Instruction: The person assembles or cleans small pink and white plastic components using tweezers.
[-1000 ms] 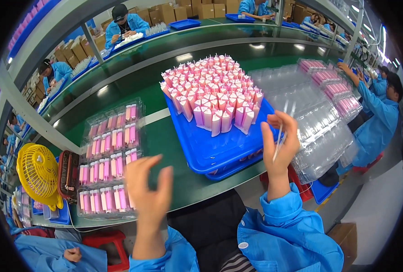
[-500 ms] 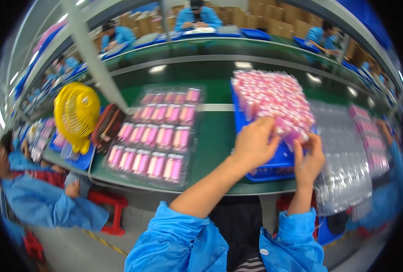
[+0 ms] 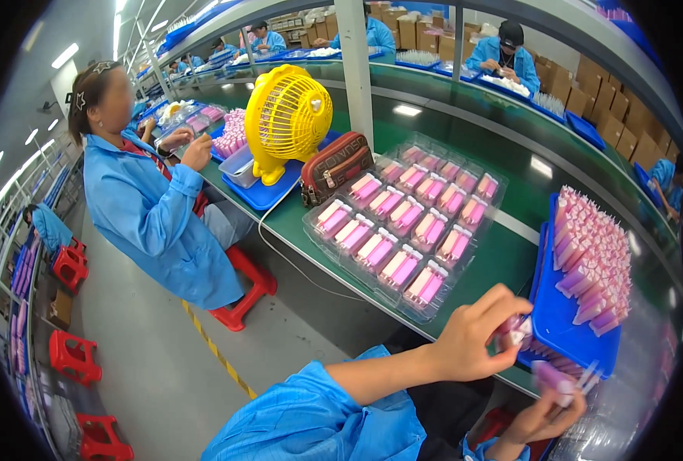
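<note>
My left hand (image 3: 476, 338) is closed around pink tubes (image 3: 513, 335) with white ends, held over the near edge of a blue tray (image 3: 568, 330). Lower right, my right hand (image 3: 547, 419) grips a blurred pink tube (image 3: 554, 379), with pale, clear prongs beside it. Whether it holds more than one tube is unclear. Many upright pink tubes with white tips (image 3: 593, 265) stand packed in the blue tray. Left of it lies a clear blister tray (image 3: 422, 313) whose compartments hold pink-and-cream pieces (image 3: 399, 266) in rows.
A yellow fan (image 3: 289, 115) stands beside a dark red pouch (image 3: 337, 165) on the green bench, near a white post (image 3: 354, 69). A person in a blue jacket (image 3: 153, 207) sits at left by a red stool (image 3: 245, 288). Other people work across the bench.
The view has swung left, so the trays sit further right. My hands have come away from the packed tubes, each holding pink tubes; the right is lower.
</note>
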Tool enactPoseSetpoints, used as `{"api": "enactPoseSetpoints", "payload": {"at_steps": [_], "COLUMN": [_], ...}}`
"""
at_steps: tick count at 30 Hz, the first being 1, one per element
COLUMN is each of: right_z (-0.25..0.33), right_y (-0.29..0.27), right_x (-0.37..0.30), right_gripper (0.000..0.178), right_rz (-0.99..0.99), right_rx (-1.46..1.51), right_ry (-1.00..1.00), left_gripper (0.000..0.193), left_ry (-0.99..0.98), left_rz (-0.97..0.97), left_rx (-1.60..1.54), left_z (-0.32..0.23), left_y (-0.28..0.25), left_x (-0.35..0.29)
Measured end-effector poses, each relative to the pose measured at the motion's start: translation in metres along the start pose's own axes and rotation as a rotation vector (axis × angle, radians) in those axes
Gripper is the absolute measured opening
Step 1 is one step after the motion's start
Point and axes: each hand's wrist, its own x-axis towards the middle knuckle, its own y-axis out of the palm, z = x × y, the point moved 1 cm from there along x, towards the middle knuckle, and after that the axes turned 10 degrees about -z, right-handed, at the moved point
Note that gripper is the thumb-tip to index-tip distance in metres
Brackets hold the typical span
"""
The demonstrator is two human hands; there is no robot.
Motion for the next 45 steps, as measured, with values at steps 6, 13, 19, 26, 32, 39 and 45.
{"api": "enactPoseSetpoints", "payload": {"at_steps": [6, 13, 19, 26, 32, 39, 45], "right_z": [-0.042, -0.048, -0.039, -0.032, -0.034, -0.035, -0.028], "right_y": [0.023, 0.038, 0.033, 0.040, 0.043, 0.048, 0.044], "right_x": [-0.050, -0.045, -0.047, -0.047, -0.046, -0.046, -0.054], "right_gripper": [0.033, 0.043, 0.032, 0.031, 0.033, 0.044, 0.053], "right_rz": [0.267, 0.361, 0.382, 0.427, 0.453, 0.467, 0.445], "right_rx": [-0.190, -0.227, -0.184, -0.295, -0.299, -0.283, 0.030], "right_ry": [-0.043, -0.062, -0.043, -0.099, -0.110, -0.159, 0.102], "left_gripper": [0.042, 0.043, 0.032, 0.039, 0.052, 0.044, 0.055], "left_ry": [-0.122, -0.233, -0.221, -0.489, -0.502, -0.428, -0.860], "left_rz": [0.245, 0.230, 0.193, 0.105, 0.334, 0.354, 0.117], "left_rx": [0.298, 0.295, 0.243, -0.010, 0.031, 0.052, -0.588], "left_z": [0.034, 0.045, 0.058, 0.048, 0.057, 0.063, 0.052], "left_y": [-0.012, -0.014, -0.013, 0.000, -0.009, -0.006, -0.005], "left_x": [-0.049, -0.039, -0.061, -0.061, -0.050, -0.053, -0.069]}}
